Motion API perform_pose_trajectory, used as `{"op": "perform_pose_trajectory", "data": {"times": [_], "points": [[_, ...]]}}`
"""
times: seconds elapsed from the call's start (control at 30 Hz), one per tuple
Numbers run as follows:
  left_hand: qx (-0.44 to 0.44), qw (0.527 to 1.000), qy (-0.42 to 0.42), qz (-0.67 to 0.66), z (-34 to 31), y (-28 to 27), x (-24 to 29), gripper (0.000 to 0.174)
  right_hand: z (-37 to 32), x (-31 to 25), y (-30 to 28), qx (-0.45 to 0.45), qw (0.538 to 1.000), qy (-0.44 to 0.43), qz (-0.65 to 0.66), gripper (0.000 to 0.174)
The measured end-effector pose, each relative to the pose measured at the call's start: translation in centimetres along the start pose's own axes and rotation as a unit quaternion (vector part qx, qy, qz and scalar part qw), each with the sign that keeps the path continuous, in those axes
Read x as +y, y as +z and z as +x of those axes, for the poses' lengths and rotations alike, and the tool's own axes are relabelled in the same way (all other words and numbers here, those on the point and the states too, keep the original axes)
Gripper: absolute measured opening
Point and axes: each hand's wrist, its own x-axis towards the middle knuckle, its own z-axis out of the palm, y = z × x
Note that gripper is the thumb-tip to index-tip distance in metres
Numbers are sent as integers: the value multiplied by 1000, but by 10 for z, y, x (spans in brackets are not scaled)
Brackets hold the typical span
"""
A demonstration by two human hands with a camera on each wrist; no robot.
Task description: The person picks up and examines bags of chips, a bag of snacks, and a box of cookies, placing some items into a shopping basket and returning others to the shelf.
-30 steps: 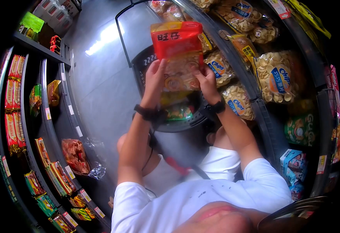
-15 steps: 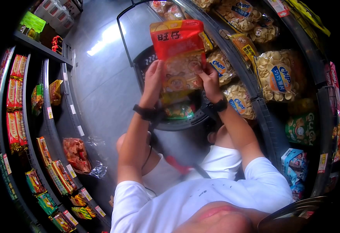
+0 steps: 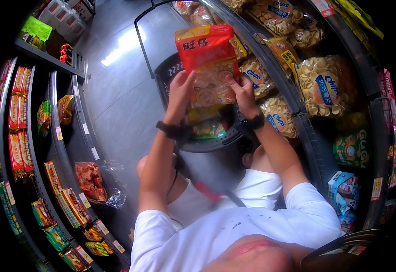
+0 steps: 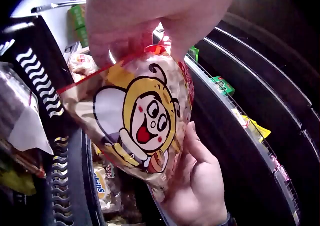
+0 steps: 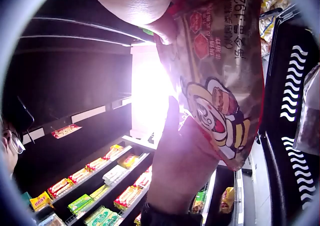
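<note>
A snack bag (image 3: 207, 52) with a red top and a see-through lower part is held up by both hands, over a black shopping basket (image 3: 216, 146). My left hand (image 3: 180, 93) grips its left side, and my right hand (image 3: 243, 94) pinches its right side with the thumb on the front. In the left wrist view, a cartoon bee shows on the bag (image 4: 145, 118), with the right hand (image 4: 202, 186) beside it. Printed text and another bee appear on the bag (image 5: 220, 70) in the right wrist view, with the left hand (image 5: 182, 161) below.
A green packet (image 3: 209, 130) lies in the basket, whose handle (image 3: 144, 50) stands raised. On the right, a shelf holds chips bags (image 3: 322, 88) and a blue box (image 3: 344, 190). Shelves on the left carry red packets (image 3: 19, 106) and a reddish-brown bag (image 3: 90, 181).
The bag stays in both hands over the basket. Its red top lifts slightly, then dips back a little. Both hands keep nearly the same place.
</note>
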Motion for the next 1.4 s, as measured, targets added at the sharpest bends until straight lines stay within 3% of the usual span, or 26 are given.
{"op": "perform_pose_trajectory", "data": {"times": [0.13,0.23,0.37,0.4,0.43,0.5,0.53,0.6,0.67,0.7,0.73,0.77,0.8,0.83,0.9,0.97,1.03,1.1,1.17,1.2,1.33,1.4], "points": [[4,1000,11,-5,-3,4,4,30,-3,-7,0,-6,1000,25,-9,27],[17,1000,19,15,-3,3,-2,29,-3,-7,5,6,1000,-9,15,40],[55,998,21,23,-10,6,-10,24,3,7,-2,-15,999,44,-5,40],[48,999,-14,1,-14,5,-12,23,0,6,1,-5,998,55,-8,40],[54,998,19,-22,-16,8,-18,24,-1,5,4,8,998,64,-13,40],[71,996,1,45,-17,5,-29,26,-2,8,7,8,998,64,-19,41],[73,997,6,16,-15,9,-34,24,3,23,7,11,997,-44,-58,43],[78,997,-16,-11,-9,10,-48,26,14,55,-1,36,985,-87,-148,46],[39,999,-26,-24,-3,13,-59,26,27,96,-16,48,964,-114,-237,51],[22,999,-31,-31,0,14,-60,26,18,62,-4,18,996,10,-82,54],[23,998,-10,58,8,13,-66,27,16,51,-2,31,996,27,-73,54],[22,999,-5,23,7,23,-53,30,18,46,-4,43,996,40,-65,55],[25,998,4,56,9,25,-65,31,22,46,-11,46,996,39,-71,55],[27,996,11,88,10,27,-78,32,31,65,-23,73,991,-9,-113,45],[48,988,25,146,-23,63,-87,33,43,41,-37,71,993,-37,-83,35],[16,991,71,113,-46,86,-92,39,48,31,-50,110,978,-76,-163,39],[-27,987,44,153,-70,95,-69,46,54,40,-71,139,976,-29,-163,43],[-70,978,63,185,-82,98,-68,51,57,45,-85,140,966,-64,-206,46],[-104,975,99,171,-90,100,-56,55,52,38,-83,119,974,-23,-190,50],[-119,979,77,144,-94,101,-47,58,51,37,-80,112,978,-15,-173,50],[-147,973,47,173,-102,100,-40,61,54,52,-87,101,985,-33,-137,52],[-111,972,63,196,-102,100,-50,61,50,49,-78,90,974,-47,-204,50]]}}
